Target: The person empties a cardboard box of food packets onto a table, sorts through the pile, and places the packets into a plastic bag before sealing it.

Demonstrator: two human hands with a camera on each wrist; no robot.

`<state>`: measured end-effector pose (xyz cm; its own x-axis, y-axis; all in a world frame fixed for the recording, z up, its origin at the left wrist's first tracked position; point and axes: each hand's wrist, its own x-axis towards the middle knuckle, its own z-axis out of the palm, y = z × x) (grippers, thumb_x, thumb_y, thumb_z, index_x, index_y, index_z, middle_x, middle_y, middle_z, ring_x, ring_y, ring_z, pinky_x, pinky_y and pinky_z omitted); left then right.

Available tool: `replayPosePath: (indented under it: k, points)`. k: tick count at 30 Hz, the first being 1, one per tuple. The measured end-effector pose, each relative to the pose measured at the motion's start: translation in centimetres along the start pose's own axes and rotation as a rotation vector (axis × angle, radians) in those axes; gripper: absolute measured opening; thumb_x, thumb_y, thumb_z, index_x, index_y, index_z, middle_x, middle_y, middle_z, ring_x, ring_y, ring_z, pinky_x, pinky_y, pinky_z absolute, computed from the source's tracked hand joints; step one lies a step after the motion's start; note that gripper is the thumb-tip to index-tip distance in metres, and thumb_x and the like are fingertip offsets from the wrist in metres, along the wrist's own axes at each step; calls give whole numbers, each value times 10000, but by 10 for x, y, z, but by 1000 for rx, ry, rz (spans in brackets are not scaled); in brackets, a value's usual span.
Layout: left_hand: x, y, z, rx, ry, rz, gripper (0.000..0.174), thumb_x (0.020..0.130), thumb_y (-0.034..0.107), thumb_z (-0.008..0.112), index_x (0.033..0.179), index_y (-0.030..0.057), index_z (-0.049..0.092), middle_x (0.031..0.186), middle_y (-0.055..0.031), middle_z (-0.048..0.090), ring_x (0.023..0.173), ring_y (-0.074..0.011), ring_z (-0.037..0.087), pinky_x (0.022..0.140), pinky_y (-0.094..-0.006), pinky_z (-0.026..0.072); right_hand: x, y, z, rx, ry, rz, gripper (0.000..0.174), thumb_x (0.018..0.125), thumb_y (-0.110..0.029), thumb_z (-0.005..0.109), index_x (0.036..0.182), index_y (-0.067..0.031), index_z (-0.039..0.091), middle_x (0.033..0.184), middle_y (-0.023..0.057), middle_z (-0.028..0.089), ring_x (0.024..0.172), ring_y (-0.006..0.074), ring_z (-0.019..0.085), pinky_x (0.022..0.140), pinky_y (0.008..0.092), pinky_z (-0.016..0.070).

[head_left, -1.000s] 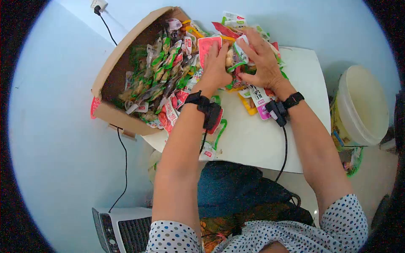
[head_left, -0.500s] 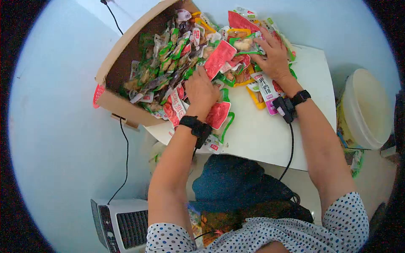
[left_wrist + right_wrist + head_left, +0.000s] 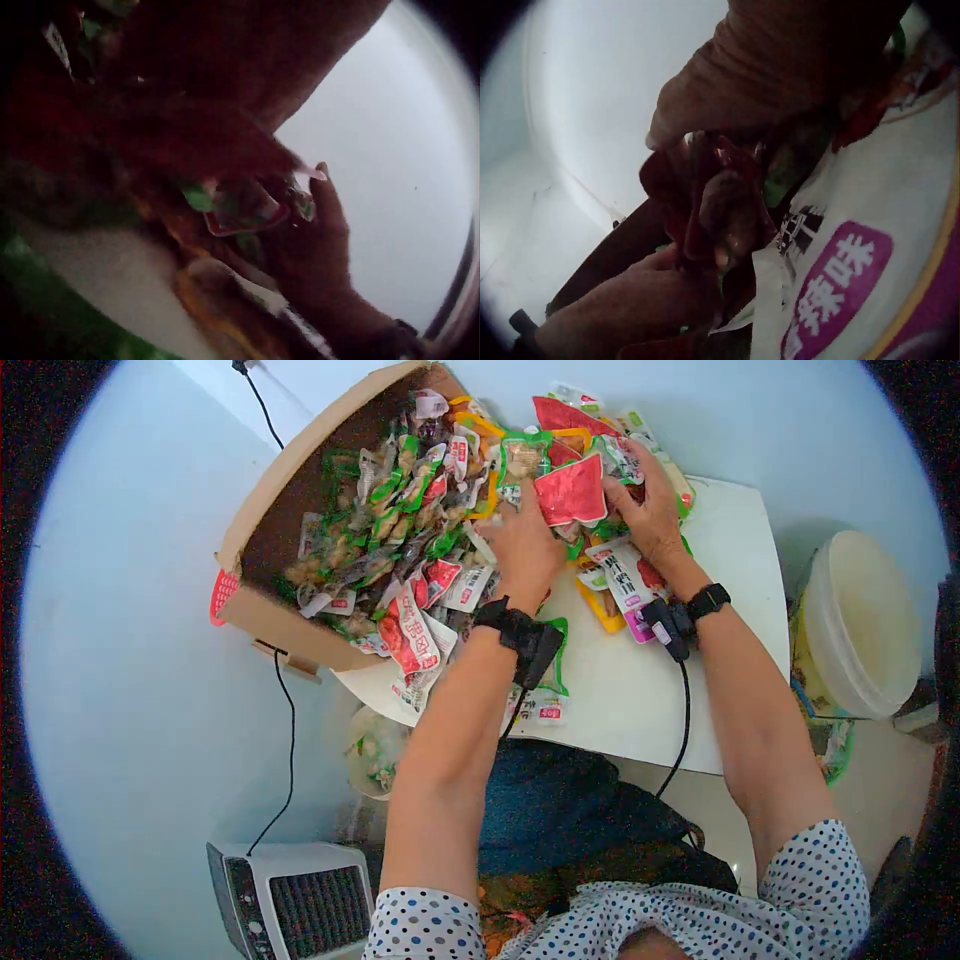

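In the head view, the left hand (image 3: 528, 555) reaches up into the pile, fingertips against a green-edged packet (image 3: 523, 455) and the lower left of a red packet (image 3: 572, 490). Its exact hold is hidden. The right hand (image 3: 650, 515) grips packets at the pile's right side, its thumb beside the red packet. Under its wrist lies a white and purple packet (image 3: 622, 575). The right wrist view shows the right hand (image 3: 757, 75) curled over dark red packets (image 3: 705, 195), with the left hand (image 3: 630, 300) touching them from below. The left wrist view is dark.
A cardboard box (image 3: 300, 630) full of small packets lies at the left of the white table (image 3: 650, 700). Loose packets lie before its opening, including a red and white one (image 3: 410, 630). A white bucket (image 3: 865, 625) stands right of the table; wires run from both wrists.
The left hand has moved right and up from the lower packets. The red packet now sits further right and is turned. A green-edged packet shows above the left fingers. The right hand has barely moved.
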<state>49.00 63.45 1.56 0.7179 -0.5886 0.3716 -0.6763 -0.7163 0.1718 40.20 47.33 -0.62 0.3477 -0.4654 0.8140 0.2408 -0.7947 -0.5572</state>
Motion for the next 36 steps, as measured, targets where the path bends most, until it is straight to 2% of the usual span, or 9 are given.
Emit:
replayPosePath:
  k: [5,13,16,19,22,25,29,31,36]
  points:
    - [-4,11,10,-275,13,149,852,748,161,729,1453,73,259,1257,-269,501,1180,-427,502,1021,-651,274,1,2,-4,148,-6,164,501,907,-358,591,1279,-27,535,1257,203,571,1179,329,536,1014,401,401]
    - [-15,6,5,-459,-42,278,929,651,-42,702,1460,42,254,1364,-236,461,1256,-421,448,1073,-580,261,1,9,1,-3,52,97,487,919,-360,563,1254,-6,543,1213,219,592,1120,356,568,980,404,424]
    - [-27,12,-4,-426,-144,224,902,652,-67,676,1452,38,273,1320,-218,508,1232,-441,455,1071,-551,295,2,10,2,-37,68,75,474,914,-353,565,1232,-3,552,1194,224,597,1106,365,572,968,405,432]
    - [-35,18,3,-388,60,252,848,675,-76,640,1445,47,306,1246,-225,558,1161,-445,507,1045,-511,362,1,11,1,-62,63,57,460,906,-347,571,1215,-5,560,1171,225,603,1089,368,578,953,410,440]
    - [-36,21,-12,-344,-75,154,735,699,-77,612,1394,43,403,1175,-227,592,1081,-452,550,977,-476,433,3,9,0,-75,64,35,464,893,-352,588,1203,-8,567,1146,221,612,1069,368,587,936,416,449]
    - [-30,12,-22,-308,116,125,558,753,-38,578,1302,27,505,1104,-250,607,1017,-463,564,913,-499,453,3,10,1,-105,55,49,475,873,-354,615,1190,-2,572,1131,220,618,1059,370,591,929,421,454]
    - [-8,-21,-12,-266,148,-47,409,862,160,535,1241,9,547,1025,-292,609,979,-473,561,870,-516,447,3,9,1,-106,72,43,482,850,-336,649,1176,11,575,1124,224,620,1062,374,589,935,428,455]
    - [17,-65,28,-95,82,-37,431,912,274,487,1246,8,545,1004,-310,605,967,-473,562,866,-524,440,3,4,-2,-81,66,56,484,846,-325,656,1177,18,571,1134,228,617,1067,379,587,945,430,452]
    - [38,-61,36,-373,-48,-187,612,903,436,470,1346,15,427,1197,-352,549,1133,-508,509,983,-514,387,3,6,0,-100,86,40,489,832,-313,670,1170,24,566,1139,233,614,1073,389,581,955,438,445]
